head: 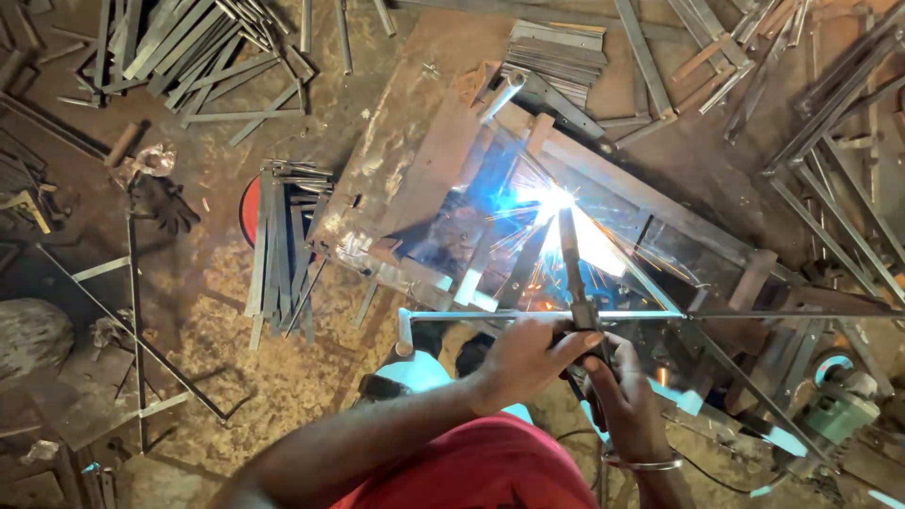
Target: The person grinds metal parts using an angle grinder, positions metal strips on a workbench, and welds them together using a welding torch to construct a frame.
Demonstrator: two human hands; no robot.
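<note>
Both hands meet low in the middle of the frame: our left hand [528, 353] curls over the welding holder [586, 325], and our right hand [627, 401], just below it, grips the same holder closed. From there the welding rod [569, 250] runs nearly straight up the frame to the bright arc [554, 200] on the steel frame [660, 203]. A thin bar [754, 314] crosses level right at our knuckles. Cut strips [283, 245] lie stacked at left, a grinder [839, 405] sits at lower right.

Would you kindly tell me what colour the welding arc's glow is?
Bright white with a blue glow, at the welding arc; clearest in the head view.
</note>
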